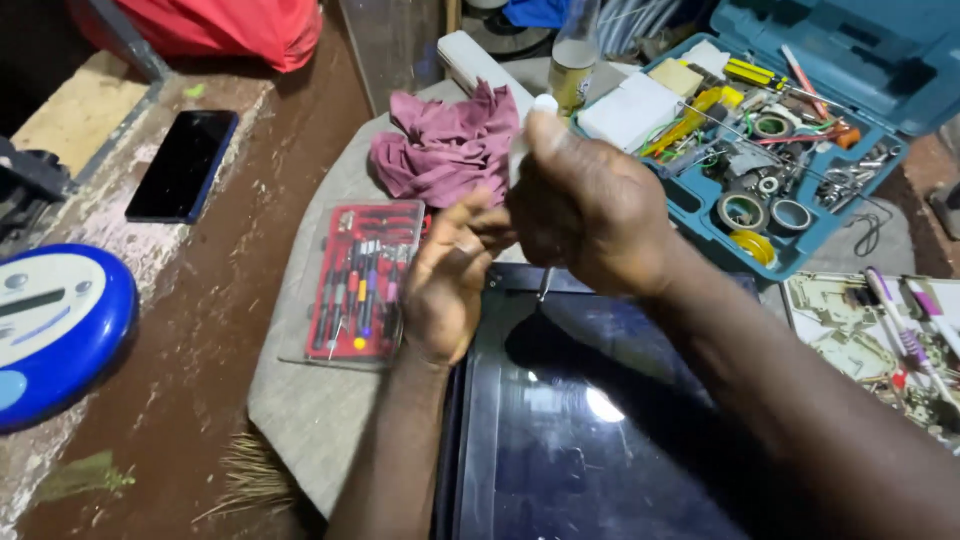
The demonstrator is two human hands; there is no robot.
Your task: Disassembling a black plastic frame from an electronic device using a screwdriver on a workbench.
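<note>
While your right hand [585,205] is closed in a fist around a slim tool [543,283], its white cap showing above your thumb and its thin metal tip poking out below the palm, your left hand [447,280] sits just beside it, fingers curled loosely inward and touching the right hand's fingers near the tool's shaft; you cannot tell whether the left hand grips anything of its own. The tool's tip hangs just above the near edge of a dark glass screen [600,430], which lies flat directly beneath both your hands and reflects a lamp. Just outside your left hand lies a clear case of small screwdrivers [360,285] on a red liner, resting on the grey table [310,410]. Beyond your left hand's fingertips a crumpled pink rag [445,150] is heaped, and just beyond your right hand stands a clear bottle [572,60] of pale liquid. Past the right hand, on its outer side, an open teal toolbox [870,60] holds tape rolls, wires and small parts. Well apart from your left hand, further out on that side, a black phone [182,165] lies on a ledge, with a blue and white round device [55,330] nearer to you.
</note>
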